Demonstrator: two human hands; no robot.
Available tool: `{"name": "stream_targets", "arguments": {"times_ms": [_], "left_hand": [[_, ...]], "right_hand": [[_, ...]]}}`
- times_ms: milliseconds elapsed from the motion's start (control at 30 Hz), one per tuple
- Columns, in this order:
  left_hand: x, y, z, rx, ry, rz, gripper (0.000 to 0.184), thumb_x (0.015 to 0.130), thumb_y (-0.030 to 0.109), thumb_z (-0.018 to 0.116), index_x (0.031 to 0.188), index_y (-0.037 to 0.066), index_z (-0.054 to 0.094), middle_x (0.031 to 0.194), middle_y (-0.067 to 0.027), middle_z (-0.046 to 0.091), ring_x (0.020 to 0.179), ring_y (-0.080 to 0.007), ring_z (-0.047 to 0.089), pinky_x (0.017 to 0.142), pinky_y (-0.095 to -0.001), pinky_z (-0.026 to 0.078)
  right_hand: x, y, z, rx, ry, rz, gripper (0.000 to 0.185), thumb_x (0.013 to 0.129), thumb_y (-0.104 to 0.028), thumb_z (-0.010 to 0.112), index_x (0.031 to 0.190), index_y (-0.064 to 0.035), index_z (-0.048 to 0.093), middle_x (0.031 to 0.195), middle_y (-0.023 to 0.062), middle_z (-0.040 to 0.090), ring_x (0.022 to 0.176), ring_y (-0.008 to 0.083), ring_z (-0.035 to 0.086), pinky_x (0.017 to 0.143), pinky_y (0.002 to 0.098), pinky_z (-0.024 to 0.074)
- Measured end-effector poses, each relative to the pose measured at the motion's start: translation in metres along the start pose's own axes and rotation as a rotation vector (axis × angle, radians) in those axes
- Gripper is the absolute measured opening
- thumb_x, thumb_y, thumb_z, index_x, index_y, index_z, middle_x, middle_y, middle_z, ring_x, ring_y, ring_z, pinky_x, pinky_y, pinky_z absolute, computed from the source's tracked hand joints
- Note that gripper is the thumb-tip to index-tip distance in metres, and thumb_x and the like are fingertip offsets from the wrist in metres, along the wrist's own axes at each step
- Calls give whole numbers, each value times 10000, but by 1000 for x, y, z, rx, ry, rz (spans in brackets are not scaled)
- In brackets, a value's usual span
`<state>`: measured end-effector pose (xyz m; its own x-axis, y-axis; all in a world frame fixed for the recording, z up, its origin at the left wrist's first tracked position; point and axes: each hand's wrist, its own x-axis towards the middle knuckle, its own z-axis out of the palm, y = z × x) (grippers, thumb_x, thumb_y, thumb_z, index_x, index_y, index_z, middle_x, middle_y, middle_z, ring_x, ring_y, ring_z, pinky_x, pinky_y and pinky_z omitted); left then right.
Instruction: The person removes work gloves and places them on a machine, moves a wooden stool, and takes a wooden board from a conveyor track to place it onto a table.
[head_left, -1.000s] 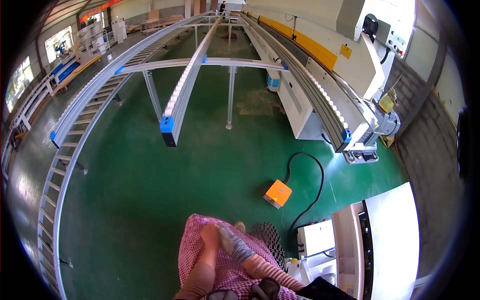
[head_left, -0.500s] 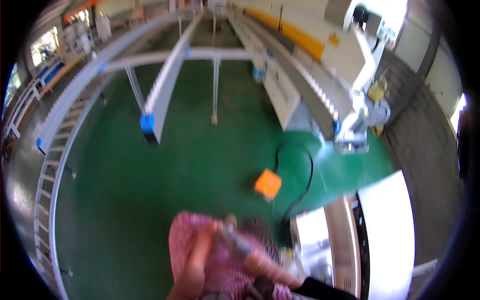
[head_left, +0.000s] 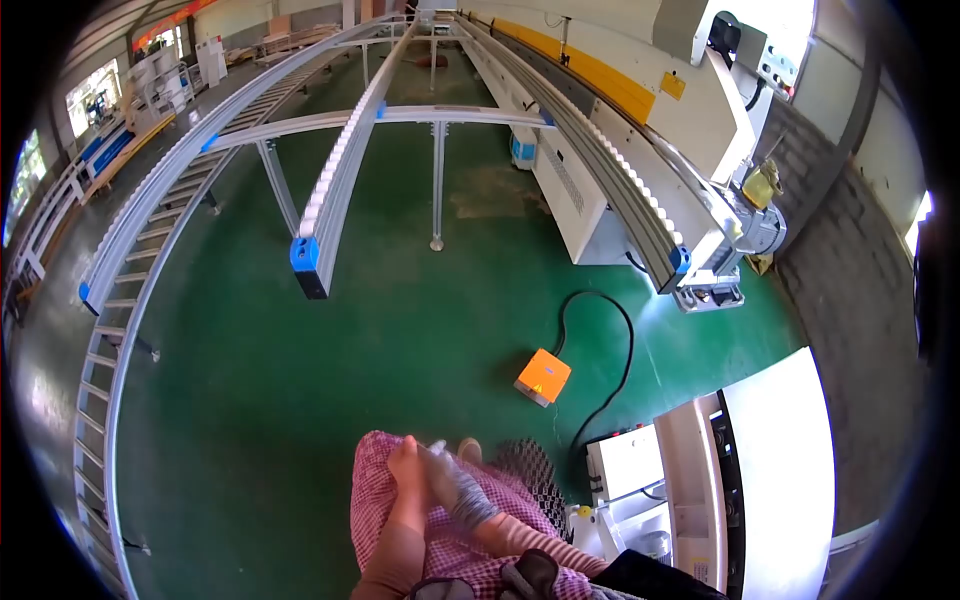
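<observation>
View's swung slightly right; I see the left hand (head_left: 406, 470) against the right hand (head_left: 446, 482) over the checked apron (head_left: 375, 475), can't tell if pinching. Grey glove (head_left: 468, 504), on right, looks soft, light; grab wrist end.

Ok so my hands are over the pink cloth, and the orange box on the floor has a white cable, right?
No, the cable is black, not white, as the head view shows. The orange box is on the floor, and your left hand and right hand are over the pink cloth.
</observation>
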<state>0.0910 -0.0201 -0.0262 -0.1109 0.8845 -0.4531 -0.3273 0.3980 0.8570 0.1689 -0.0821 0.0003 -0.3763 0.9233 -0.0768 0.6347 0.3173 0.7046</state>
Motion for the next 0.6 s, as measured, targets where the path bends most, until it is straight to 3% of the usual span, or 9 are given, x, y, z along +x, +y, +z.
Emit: {"name": "stream_targets", "arguments": {"times_ms": [100, 133, 167, 233, 267, 467, 500, 567, 600], "left_hand": [[24, -23, -18, 127, -135, 37, 318, 1049, 258, 591, 881, 0, 674, 860, -40, 672, 755, -148, 624, 699, -320, 519], [18, -17, -13, 120, -189, 51, 352, 1031, 294, 557, 945, -9, 713, 904, -70, 698, 816, -175, 641, 734, -333, 525], [13, -11, -11, 118, -188, 52, 352, 1031, 294, 557, 945, -9, 713, 904, -70, 698, 816, -175, 641, 734, -333, 525], [1, 3, -10, 308, -487, 75, 349, 1030, 327, 574, 1086, 30, 750, 1071, -59, 735, 999, -165, 650, 903, -326, 511], [-1, 4, -9, 338, -585, 36, 354, 1029, 347, 582, 1178, 73, 750, 1208, -47, 725, 1106, -157, 634, 1007, -328, 472], [-10, -19, 6, 36, -349, 23, 173, 987, 165, 691, 954, 0, 730, 999, -87, 745, 882, -155, 690, 821, -292, 551], [-7, -23, 7, 37, -350, 21, 173, 987, 165, 691, 954, 0, 730, 999, -87, 745, 882, -155, 690, 821, -292, 551], [8, -35, 12, -20, -157, 18, 174, 976, 140, 700, 878, -5, 701, 919, -70, 726, 800, -158, 670, 737, -293, 552], [15, -37, 12, -19, -158, 20, 174, 976, 140, 700, 878, -5, 701, 919, -70, 726, 800, -158, 670, 737, -293, 552]], "right_hand": [[-4, 43, -41, -77, -130, -15, 463, 1006, -189, 452, 1401, 36, 536, 1331, 192, 588, 1194, 350, 555, 1055, 507, 432], [3, 50, -31, 261, -138, -125, 481, 997, -205, 482, 1427, 5, 527, 1412, 183, 561, 1297, 329, 521, 1077, 509, 425], [-11, 58, -21, -9, -41, -227, 457, 1037, -246, 504, 1435, -24, 524, 1441, 165, 562, 1335, 310, 529, 1084, 520, 447], [5, 1, 44, -1171, 81, 485, 438, 1067, -308, 527, 1420, -49, 539, 1386, 155, 615, 1281, 309, 595, 1056, 515, 496], [3, -24, 71, -1169, 83, 486, 438, 1067, -308, 527, 1420, -49, 539, 1386, 155, 615, 1281, 309, 595, 1056, 515, 496], [-9, -8, 76, -2548, 236, -979, 251, 1019, -327, 646, 1170, -125, 649, 1065, 47, 719, 926, 233, 716, 786, 331, 587], [-6, -17, 87, -2545, 235, -980, 251, 1019, -327, 646, 1170, -125, 649, 1065, 47, 719, 926, 233, 716, 786, 331, 587], [6, -32, 110, -987, 363, -233, 261, 1028, -349, 631, 1183, -143, 668, 1095, 10, 722, 959, 197, 707, 828, 314, 568], [9, -40, 104, -710, 340, 5, 293, 1035, -340, 584, 1230, -140, 675, 1153, 19, 714, 1059, 243, 678, 987, 399, 511]]}}
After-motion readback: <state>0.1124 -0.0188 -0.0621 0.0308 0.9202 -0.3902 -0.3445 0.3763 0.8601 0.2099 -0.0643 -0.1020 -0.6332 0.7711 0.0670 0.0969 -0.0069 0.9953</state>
